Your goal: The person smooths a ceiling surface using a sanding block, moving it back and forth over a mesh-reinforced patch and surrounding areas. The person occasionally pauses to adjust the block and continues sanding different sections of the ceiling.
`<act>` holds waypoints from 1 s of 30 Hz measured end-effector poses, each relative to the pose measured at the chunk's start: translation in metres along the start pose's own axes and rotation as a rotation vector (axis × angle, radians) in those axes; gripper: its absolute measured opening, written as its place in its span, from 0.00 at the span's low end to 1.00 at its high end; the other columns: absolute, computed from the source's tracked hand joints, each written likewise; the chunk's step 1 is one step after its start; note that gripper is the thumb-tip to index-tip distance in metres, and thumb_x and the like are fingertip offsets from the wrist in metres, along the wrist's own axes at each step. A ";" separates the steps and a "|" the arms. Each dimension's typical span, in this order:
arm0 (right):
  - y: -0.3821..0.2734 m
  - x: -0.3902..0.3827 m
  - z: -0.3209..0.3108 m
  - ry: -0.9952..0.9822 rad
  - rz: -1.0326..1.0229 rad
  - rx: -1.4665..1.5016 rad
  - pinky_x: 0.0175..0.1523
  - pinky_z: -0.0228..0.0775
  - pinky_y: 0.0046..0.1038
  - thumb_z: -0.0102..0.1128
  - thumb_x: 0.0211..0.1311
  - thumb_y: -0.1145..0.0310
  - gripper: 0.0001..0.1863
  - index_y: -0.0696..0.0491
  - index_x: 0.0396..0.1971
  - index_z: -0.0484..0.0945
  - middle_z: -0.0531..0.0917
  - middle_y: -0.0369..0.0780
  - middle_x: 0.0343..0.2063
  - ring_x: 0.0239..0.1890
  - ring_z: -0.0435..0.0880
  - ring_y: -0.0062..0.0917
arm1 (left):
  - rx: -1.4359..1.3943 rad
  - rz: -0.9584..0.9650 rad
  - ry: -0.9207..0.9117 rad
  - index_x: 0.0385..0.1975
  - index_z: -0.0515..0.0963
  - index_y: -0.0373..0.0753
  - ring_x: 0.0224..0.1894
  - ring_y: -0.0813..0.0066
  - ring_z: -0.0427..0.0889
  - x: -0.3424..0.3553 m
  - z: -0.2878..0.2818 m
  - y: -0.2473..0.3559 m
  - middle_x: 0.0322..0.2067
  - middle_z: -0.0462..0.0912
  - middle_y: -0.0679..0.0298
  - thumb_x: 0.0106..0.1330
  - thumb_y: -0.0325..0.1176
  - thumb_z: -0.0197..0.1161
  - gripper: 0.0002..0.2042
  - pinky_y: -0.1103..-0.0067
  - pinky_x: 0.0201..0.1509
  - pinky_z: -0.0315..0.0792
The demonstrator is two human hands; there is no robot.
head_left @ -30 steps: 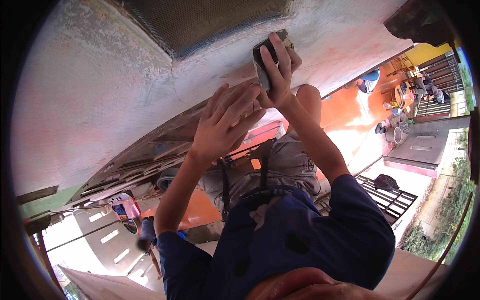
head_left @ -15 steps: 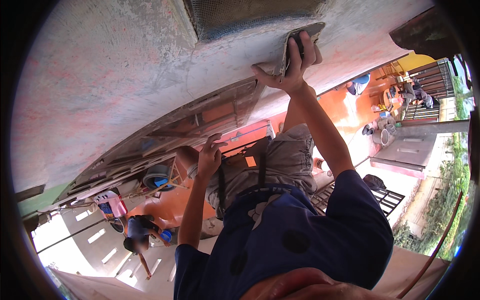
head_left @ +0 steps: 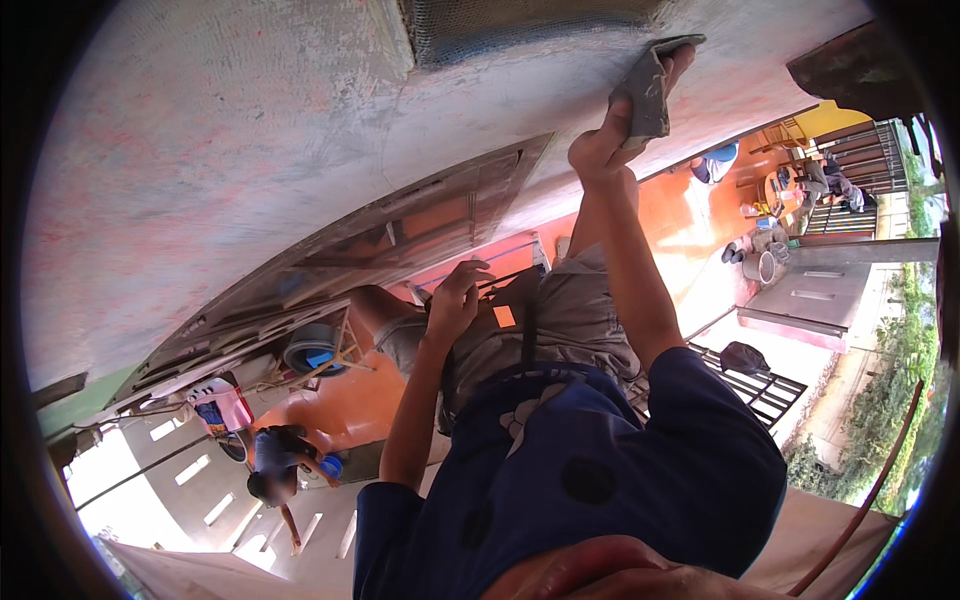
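My right hand (head_left: pixel 612 135) reaches up, closed around a folded grey sheet of sandpaper (head_left: pixel 652 98). The sandpaper touches the pale, patchy wall (head_left: pixel 300 130), whose whitish coat has pinkish stains. Just beside it is a recess covered with mesh (head_left: pixel 520 30). My left hand (head_left: pixel 455 303) hangs loosely in front of my waist, its fingers slightly bent and nothing visible in them. It is near the orange patch (head_left: pixel 504 316) at the front of my grey shorts.
Below the wall runs a wooden-framed window (head_left: pixel 400 235). A dark tub (head_left: pixel 312 350) stands on the orange floor at the left, near a bending person (head_left: pixel 275 465). To the right are a pale bucket (head_left: pixel 760 267), a round table (head_left: pixel 780 190) and a dark metal railing (head_left: pixel 780 395).
My right hand has slid right along the wall with the sandpaper, and its wrist has turned. My left hand has shifted slightly right, its fingers less spread.
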State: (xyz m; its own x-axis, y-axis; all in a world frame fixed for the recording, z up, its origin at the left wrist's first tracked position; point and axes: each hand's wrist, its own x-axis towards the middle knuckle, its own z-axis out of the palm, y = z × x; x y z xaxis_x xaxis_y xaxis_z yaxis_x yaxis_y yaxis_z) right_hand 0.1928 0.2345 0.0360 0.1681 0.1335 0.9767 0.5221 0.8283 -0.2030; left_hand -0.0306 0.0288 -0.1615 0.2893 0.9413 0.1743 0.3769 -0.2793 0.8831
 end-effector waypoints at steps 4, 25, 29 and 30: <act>-0.097 -0.035 0.077 -0.053 0.212 -0.228 0.75 0.25 0.65 0.43 0.75 0.54 0.44 0.66 0.76 0.35 0.33 0.67 0.75 0.77 0.30 0.66 | 0.007 -0.029 0.012 0.42 0.83 0.37 0.44 0.57 0.85 -0.015 0.007 -0.009 0.46 0.84 0.57 0.61 0.14 0.53 0.15 0.69 0.45 0.78; -0.131 -0.061 0.105 -0.615 -0.426 -0.324 0.64 0.49 0.55 0.47 0.70 0.49 0.31 0.54 0.64 0.71 0.63 0.45 0.72 0.69 0.56 0.52 | 0.513 0.420 0.880 0.71 0.54 0.23 0.76 0.29 0.46 0.060 -0.089 0.123 0.73 0.47 0.28 0.67 0.44 0.63 0.41 0.40 0.75 0.44; -0.182 0.004 0.153 -0.666 -0.491 -0.384 0.75 0.40 0.57 0.45 0.74 0.55 0.31 0.55 0.71 0.64 0.59 0.46 0.75 0.79 0.48 0.49 | 0.628 0.443 1.008 0.68 0.61 0.21 0.75 0.27 0.48 0.086 -0.150 0.168 0.72 0.50 0.29 0.63 0.46 0.65 0.41 0.40 0.74 0.44; -0.198 0.026 0.165 -0.576 -0.503 -0.341 0.75 0.41 0.54 0.48 0.72 0.56 0.31 0.51 0.71 0.64 0.59 0.42 0.76 0.79 0.50 0.45 | 0.547 0.487 1.055 0.67 0.62 0.21 0.74 0.26 0.50 0.090 -0.169 0.177 0.72 0.52 0.30 0.60 0.43 0.67 0.40 0.40 0.72 0.50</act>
State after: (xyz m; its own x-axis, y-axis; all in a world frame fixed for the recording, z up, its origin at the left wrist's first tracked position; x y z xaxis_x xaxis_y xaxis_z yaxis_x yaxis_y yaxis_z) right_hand -0.0438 0.1637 0.1132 -0.5577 0.1262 0.8204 0.6609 0.6655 0.3468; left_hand -0.0868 0.0959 0.0843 -0.2406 0.3445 0.9074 0.8124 -0.4400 0.3825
